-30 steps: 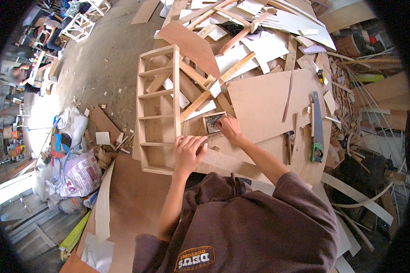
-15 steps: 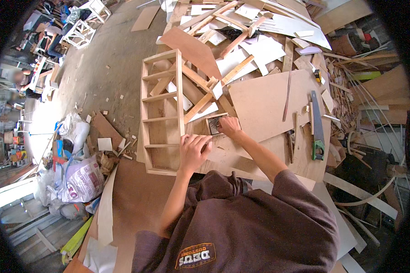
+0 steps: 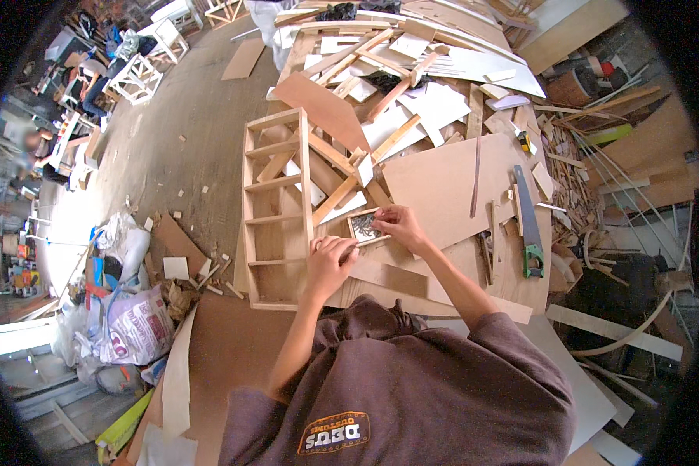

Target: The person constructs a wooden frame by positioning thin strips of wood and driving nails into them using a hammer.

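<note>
A small shallow wooden box (image 3: 362, 226) with grey metal bits, apparently nails, lies on the workbench. My right hand (image 3: 401, 228) is at its right side, fingertips pinched together over the contents; what they pinch is too small to make out. To the left stretches a long wooden frame (image 3: 305, 179) with several crosspieces that divide it into compartments. My left hand (image 3: 332, 258) rests by the frame's right rail, close to the box's lower left corner. Its fingers are curled inward, and whatever may be inside them is hidden.
A handsaw (image 3: 529, 217) with a green handle and a hammer (image 3: 486, 256) lie to the right, near a yellow tape measure (image 3: 525, 141). A brown board (image 3: 443, 182) covers part of the bench. Scrap wood (image 3: 412, 85) is heaped beyond; plastic bags (image 3: 136, 322) sit at the left.
My right hand has drawn back slightly from inside the box to its right edge, showing more of the metal bits. The left hand stays by the frame. The view has shifted a little.
</note>
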A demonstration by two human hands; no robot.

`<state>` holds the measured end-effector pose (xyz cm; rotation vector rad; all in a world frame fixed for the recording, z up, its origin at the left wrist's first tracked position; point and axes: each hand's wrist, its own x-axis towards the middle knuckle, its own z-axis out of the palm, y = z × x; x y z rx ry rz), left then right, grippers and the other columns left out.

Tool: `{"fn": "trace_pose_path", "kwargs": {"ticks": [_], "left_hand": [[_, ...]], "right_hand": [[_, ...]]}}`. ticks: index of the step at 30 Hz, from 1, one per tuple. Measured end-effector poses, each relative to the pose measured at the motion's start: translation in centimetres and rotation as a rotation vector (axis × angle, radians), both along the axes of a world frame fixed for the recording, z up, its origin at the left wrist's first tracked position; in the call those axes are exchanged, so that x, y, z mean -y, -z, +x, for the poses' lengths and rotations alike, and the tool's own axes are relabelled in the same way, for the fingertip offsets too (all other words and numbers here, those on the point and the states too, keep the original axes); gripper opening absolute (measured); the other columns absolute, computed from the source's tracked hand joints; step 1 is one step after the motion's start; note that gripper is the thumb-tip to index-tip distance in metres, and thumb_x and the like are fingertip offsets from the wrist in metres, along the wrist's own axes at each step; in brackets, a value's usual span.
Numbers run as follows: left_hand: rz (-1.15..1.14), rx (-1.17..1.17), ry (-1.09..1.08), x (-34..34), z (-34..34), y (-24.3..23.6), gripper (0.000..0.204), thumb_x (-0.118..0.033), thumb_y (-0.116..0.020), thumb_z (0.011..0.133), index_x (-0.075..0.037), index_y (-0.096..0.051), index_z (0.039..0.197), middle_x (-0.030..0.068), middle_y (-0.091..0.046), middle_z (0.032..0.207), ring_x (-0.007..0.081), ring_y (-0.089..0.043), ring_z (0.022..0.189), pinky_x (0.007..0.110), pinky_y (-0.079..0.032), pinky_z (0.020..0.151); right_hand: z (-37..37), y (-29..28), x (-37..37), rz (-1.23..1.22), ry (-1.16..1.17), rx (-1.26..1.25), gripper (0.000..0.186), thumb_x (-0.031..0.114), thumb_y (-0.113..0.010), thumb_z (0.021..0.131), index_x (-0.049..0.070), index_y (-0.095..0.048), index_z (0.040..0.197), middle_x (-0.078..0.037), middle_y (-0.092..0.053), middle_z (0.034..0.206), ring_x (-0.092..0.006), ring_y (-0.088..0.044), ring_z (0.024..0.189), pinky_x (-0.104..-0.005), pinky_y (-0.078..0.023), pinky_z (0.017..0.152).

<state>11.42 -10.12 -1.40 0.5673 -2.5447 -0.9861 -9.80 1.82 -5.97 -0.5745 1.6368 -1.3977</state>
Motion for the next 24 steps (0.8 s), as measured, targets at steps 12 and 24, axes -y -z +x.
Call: {"fn": "trace_pose_path", "kwargs": {"ticks": [12, 24], "left_hand": [[0.143, -0.141, 0.034, 1.3, -2.0, -1.3, 0.024, -0.024, -0.063, 0.099, -0.007, -0.073, 0.113, 0.0096, -0.074, 0.114, 0.0287, -0.064, 0.113, 0.041, -0.040, 0.108], [-0.090, -0.299, 0.265, -4.9, -4.4, -7.4, 0.021, -0.016, -0.074, 0.090, -0.013, -0.076, 0.111, 0.0033, -0.074, 0.103, 0.0210, -0.065, 0.103, 0.038, -0.042, 0.098]], "right_hand": [[-0.2, -1.5, -2.6, -0.116, 0.318, -0.082, 0.025, 0.006, -0.076, 0.092, 0.006, -0.057, 0.108, -0.006, -0.072, 0.093, -0.0073, -0.063, 0.081, -0.0227, -0.049, 0.065], [6.4, -11.0, -8.9, -0.275, 0.384, -0.013, 0.029, 0.009, -0.079, 0.092, 0.004, -0.057, 0.111, -0.005, -0.074, 0.093, -0.0075, -0.066, 0.085, -0.0211, -0.052, 0.067]]}}
